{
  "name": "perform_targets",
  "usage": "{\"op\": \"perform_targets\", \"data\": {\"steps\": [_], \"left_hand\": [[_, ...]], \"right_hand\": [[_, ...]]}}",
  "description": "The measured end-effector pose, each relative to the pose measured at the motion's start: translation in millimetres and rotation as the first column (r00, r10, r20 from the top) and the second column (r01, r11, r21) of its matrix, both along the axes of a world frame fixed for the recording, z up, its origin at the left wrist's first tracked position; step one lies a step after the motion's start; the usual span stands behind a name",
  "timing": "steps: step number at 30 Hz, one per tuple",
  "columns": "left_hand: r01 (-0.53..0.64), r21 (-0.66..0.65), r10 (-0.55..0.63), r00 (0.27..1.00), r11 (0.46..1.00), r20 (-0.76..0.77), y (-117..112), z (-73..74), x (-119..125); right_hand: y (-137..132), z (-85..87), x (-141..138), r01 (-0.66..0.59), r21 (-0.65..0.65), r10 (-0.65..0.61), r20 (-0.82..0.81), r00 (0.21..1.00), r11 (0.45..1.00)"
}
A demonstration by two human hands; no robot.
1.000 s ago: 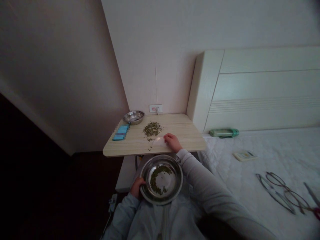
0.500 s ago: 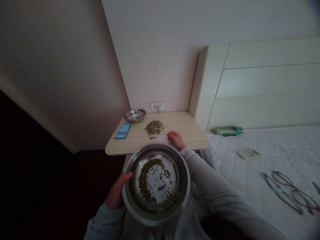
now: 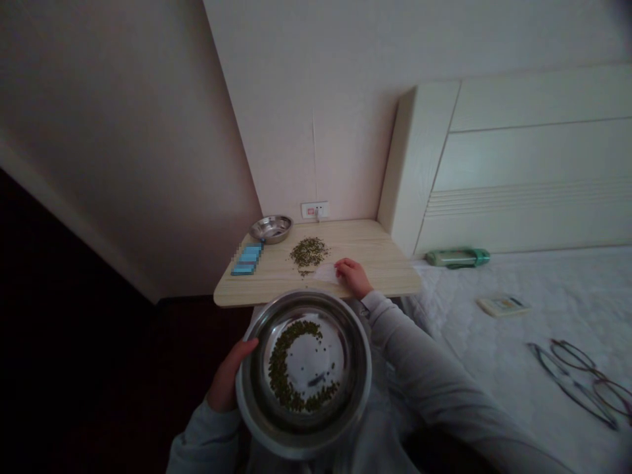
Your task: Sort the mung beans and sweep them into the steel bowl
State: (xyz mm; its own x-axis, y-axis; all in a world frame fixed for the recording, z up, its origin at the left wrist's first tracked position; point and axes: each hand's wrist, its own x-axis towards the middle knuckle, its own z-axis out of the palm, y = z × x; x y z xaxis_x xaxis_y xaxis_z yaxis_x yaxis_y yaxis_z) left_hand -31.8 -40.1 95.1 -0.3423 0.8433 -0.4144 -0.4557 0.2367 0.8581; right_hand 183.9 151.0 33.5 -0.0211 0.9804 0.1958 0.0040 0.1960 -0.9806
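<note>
My left hand point(image 3: 230, 375) grips the left rim of a large metal bowl point(image 3: 363, 395), thumb over the edge, in front of the small table. Inside the bowl, green beans point(image 3: 281, 368) lie in a curved band, with a few loose ones near the middle. My right hand point(image 3: 353, 276) is over the table's front right part, fingers bent and closed on a thin whitish sheet point(image 3: 326, 272), possibly paper or plastic. Just beyond the sheet is a loose pile of green beans point(image 3: 309, 252) on the tabletop, with a small cluster at its near side.
A smaller metal bowl point(image 3: 271, 229) stands at the table's point(image 3: 385, 250) back left, behind a blurred-out blue item point(image 3: 247, 259). A wall socket point(image 3: 315, 210) is behind. On the bed point(image 3: 454, 355) lie a green bottle point(image 3: 457, 257), a pale flat object point(image 3: 502, 305) and glasses point(image 3: 573, 382).
Beans in the large bowl have shifted toward its near side, and the bowl has come slightly closer. My right hand stays by the whitish sheet. The view has turned slightly left.
</note>
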Motion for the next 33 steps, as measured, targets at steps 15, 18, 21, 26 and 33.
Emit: {"op": "perform_targets", "data": {"steps": [15,18,21,26,33], "left_hand": [[0.167,-0.21,-0.148,0.983,0.963,0.106,28,-74.3,-25],[0.218,-0.169,-0.185,0.965,0.961,0.188,31,-88.7,-17],[0.246,-0.175,-0.207,0.954,0.953,0.216,32,-96.8,-10],[0.177,-0.212,-0.168,0.984,0.961,0.063,33,-97.8,0],[0.201,-0.196,-0.187,0.979,0.96,0.085,34,-94.0,24]], "right_hand": [[1,-0.3,-1,0.022,-0.004,-0.022,0.024,0.999,1.0],[2,-1.4,-1,0.023,0.006,-0.023,0.027,0.999,1.0],[2,-1.6,0,0.029,-0.001,-0.029,0.031,0.999,1.0],[0,1.1,0,0.031,-0.005,-0.031,0.041,0.999,1.0],[1,-0.7,-1,0.058,-0.006,-0.057,0.048,0.997,0.998]]}}
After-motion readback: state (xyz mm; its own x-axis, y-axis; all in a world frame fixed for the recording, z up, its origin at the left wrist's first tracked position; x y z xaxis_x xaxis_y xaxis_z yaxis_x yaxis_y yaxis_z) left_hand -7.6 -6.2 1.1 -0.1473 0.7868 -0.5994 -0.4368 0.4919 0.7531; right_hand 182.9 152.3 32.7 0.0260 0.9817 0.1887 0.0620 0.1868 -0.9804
